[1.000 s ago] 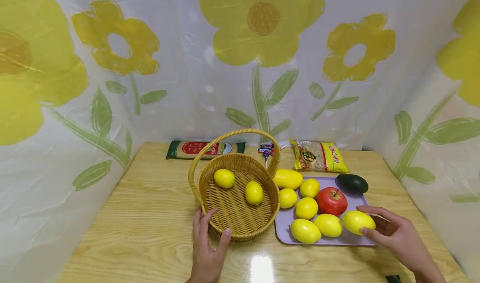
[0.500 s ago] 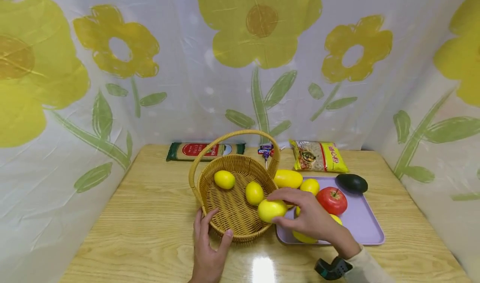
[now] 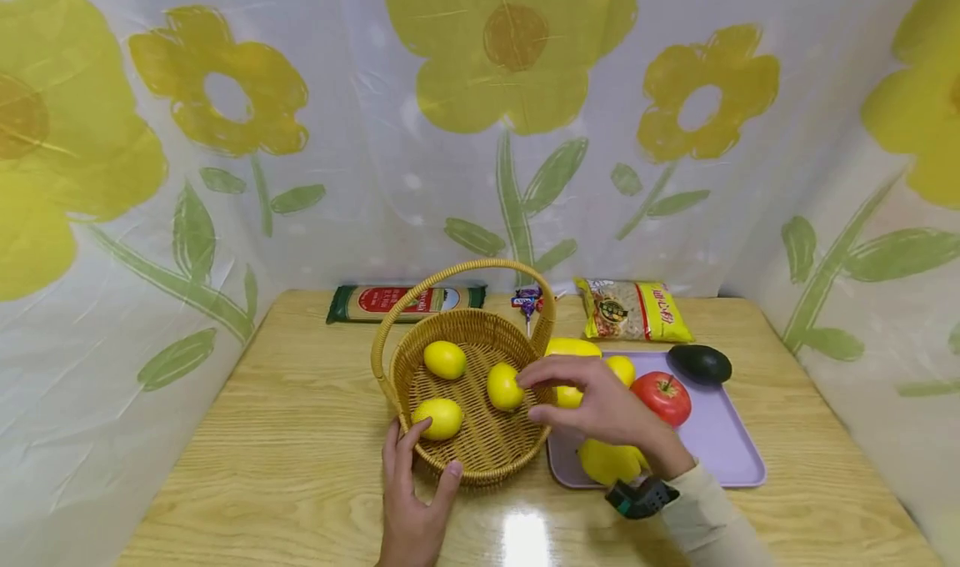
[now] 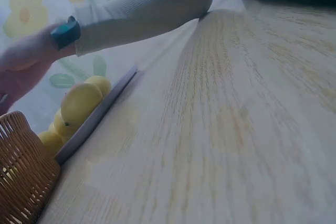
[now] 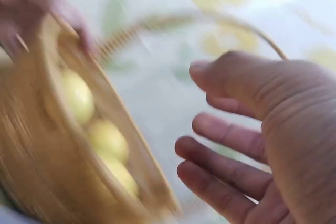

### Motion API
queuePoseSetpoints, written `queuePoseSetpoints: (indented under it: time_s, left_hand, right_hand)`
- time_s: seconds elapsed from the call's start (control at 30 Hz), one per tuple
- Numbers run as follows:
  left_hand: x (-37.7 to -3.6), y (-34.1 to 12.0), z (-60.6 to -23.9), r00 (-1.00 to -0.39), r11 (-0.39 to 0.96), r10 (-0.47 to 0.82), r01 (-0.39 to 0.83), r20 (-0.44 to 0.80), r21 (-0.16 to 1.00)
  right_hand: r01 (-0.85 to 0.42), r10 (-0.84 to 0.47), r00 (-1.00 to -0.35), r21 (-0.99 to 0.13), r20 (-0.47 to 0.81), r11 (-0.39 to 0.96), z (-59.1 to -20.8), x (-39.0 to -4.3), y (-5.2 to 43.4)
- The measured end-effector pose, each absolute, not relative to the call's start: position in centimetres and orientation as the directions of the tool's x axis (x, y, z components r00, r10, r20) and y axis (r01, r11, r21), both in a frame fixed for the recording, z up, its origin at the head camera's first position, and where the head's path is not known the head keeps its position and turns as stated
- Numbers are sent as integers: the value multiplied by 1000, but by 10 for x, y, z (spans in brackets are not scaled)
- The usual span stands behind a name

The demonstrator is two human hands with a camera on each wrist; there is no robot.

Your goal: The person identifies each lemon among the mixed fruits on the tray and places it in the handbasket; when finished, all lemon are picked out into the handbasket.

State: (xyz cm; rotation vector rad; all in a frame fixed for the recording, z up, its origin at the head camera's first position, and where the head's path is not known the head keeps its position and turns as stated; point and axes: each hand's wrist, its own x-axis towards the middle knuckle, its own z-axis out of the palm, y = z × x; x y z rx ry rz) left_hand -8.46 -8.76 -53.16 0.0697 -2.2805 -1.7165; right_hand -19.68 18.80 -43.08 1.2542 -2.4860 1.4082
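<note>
Basket (image 3: 480,454) holds three lemons (image 3: 439,418); right hand (image 3: 600,407) fingers loose, left hand (image 3: 414,500) gripping rim.

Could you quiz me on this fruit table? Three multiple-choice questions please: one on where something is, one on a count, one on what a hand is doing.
1. Where does the red apple lie?
A. in the wicker basket
B. on the lilac tray
C. on the bare table

2. How many lemons lie in the wicker basket?
A. one
B. three
C. five

3. How is the right hand?
A. open and holding nothing
B. gripping a lemon
C. gripping the basket handle

Answers:
1. B, the apple sits on the lilac tray beside the avocado.
2. B, three lemons show inside the basket.
3. A, the right wrist view shows its fingers spread and empty, while the left hand holds the basket's rim.
</note>
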Motion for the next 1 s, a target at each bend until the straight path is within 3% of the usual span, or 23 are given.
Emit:
queuePoseSetpoints:
  time_s: [0.17,0.33,0.6,0.87,1.0]
  left_hand:
    - [-84,-87,-529,-957,311,-225,107,183,944]
    - [-81,-86,-528,-951,337,-254,84,176,938]
    - [-85,-85,-528,-946,349,-249,113,208,930]
    - [-86,-85,-530,-938,339,-256,137,232,931]
    - [-86,-85,-531,-940,337,-252,137,229,932]
  right_hand:
    - [-511,-434,-826,-802,359,310,-440,-226,256]
    - [-385,-381,-901,-786,207,483,-457,-240,301]
    - [-377,-426,-903,-592,63,712,-459,-246,317]
    - [-403,-450,-893,-487,22,775,-454,-243,308]
    - [-386,-428,-903,-503,35,773,-450,-241,311]
